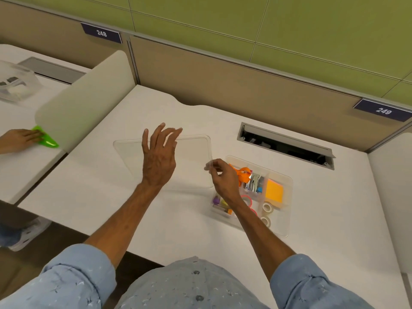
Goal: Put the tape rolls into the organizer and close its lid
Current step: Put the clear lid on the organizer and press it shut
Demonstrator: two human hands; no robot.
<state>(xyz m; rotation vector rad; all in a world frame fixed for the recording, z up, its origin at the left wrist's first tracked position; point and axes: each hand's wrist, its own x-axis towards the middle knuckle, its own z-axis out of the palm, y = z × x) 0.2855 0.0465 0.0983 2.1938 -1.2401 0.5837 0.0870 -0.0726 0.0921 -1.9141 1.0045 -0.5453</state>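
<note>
A clear plastic organizer (pixel 287 197) lies on the white desk at the right, its top uncovered. Inside it are two white tape rolls (pixel 267 208), pink-edged tape rolls (pixel 247 200), orange scissors, a stapler, orange sticky notes and small coloured items. The clear lid (pixel 191 150) is to the organizer's left, lifted at its right edge. My right hand (pixel 223 179) pinches that right edge of the lid, just over the organizer's left side. My left hand (pixel 159 157) hovers over the middle of the lid with fingers spread, holding nothing.
An open cable slot (pixel 285 144) sits in the desk behind the organizer. A beige divider panel (pixel 84 101) stands at the left. Beyond it another person's hand (pixel 20 139) rests on a green object, with a clear container (pixel 15 85) farther back.
</note>
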